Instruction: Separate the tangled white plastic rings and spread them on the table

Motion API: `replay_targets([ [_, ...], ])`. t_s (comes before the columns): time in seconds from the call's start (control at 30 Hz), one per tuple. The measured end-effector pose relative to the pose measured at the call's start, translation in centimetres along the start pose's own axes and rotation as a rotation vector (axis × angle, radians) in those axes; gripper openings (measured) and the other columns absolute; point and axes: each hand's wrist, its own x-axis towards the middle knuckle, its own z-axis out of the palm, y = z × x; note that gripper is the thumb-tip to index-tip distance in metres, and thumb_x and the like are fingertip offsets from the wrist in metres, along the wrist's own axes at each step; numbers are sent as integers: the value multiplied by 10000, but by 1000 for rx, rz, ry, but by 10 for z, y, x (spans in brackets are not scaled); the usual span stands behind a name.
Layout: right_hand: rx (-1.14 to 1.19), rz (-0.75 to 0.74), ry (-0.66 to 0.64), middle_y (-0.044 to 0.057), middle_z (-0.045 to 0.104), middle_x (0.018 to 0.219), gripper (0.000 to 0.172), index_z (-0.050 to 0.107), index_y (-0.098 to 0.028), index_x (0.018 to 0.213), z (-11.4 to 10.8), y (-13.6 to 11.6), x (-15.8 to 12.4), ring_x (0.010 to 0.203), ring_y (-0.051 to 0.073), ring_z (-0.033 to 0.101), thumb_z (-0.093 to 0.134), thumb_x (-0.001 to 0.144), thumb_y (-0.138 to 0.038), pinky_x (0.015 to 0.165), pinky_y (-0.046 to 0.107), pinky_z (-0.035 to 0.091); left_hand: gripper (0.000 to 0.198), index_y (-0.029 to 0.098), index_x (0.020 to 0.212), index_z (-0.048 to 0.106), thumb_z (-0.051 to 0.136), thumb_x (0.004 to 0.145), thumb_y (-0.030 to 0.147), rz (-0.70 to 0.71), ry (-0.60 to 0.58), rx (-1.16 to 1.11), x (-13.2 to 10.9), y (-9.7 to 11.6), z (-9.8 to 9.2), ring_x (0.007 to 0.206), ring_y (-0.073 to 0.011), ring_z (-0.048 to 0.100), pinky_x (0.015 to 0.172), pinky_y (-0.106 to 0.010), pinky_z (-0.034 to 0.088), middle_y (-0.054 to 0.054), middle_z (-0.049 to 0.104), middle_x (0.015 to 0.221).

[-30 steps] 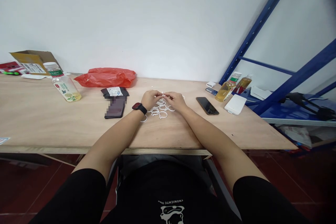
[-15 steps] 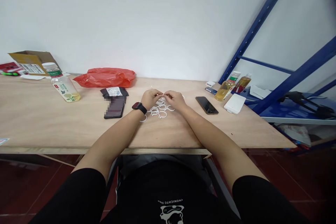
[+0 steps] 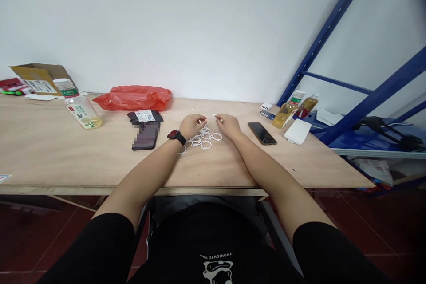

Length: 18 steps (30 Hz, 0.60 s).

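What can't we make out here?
All head view:
Left hand: anything between its fingertips, too small and covered by fingers.
Right hand: white piece at its fingertips, too small to identify.
Rings: exact count, they overlap.
Box: inside bottom, behind its front.
Shirt print: cut off by bottom edge.

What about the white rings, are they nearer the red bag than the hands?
No, the white rings lie by the left hand and right hand, with the red bag farther off.
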Motion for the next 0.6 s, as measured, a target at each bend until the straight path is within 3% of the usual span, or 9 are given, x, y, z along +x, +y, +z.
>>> replay_targets([
  [0.17, -91, 28, -48, 91, 727, 1085, 193, 751, -214, 992, -12, 11, 1, 987, 245, 651, 625, 845, -227, 869, 360, 495, 164, 187, 898, 742, 623, 864, 294, 82, -78, 62, -1, 0, -1, 797, -189, 647, 827, -348, 503, -55, 741, 906],
  [0.3, 100, -83, -350, 32, 754, 904, 126, 765, -213, 872, -19, -3, -2, 839, 186, 667, 695, 771, -240, 773, 280, 497, 170, 186, 900, 740, 618, 871, 301, 117, -95, 86, -2, -1, 0, 823, -196, 641, 844, -355, 488, -59, 737, 911],
  [0.4, 222, -82, -541, -1, 751, 825, 135, 772, -214, 832, -22, -13, -5, 743, 151, 655, 713, 712, -224, 676, 235, 481, 177, 185, 901, 739, 607, 878, 300, 105, -88, 87, -2, -2, 0, 832, -196, 639, 847, -357, 485, -59, 737, 918],
  [0.6, 290, -72, -621, -8, 746, 850, 194, 772, -222, 833, -25, -16, -5, 754, 141, 644, 766, 653, -293, 654, 216, 472, 173, 190, 893, 740, 606, 875, 299, 99, -96, 94, -1, -2, 0, 834, -198, 638, 854, -360, 482, -58, 736, 908],
])
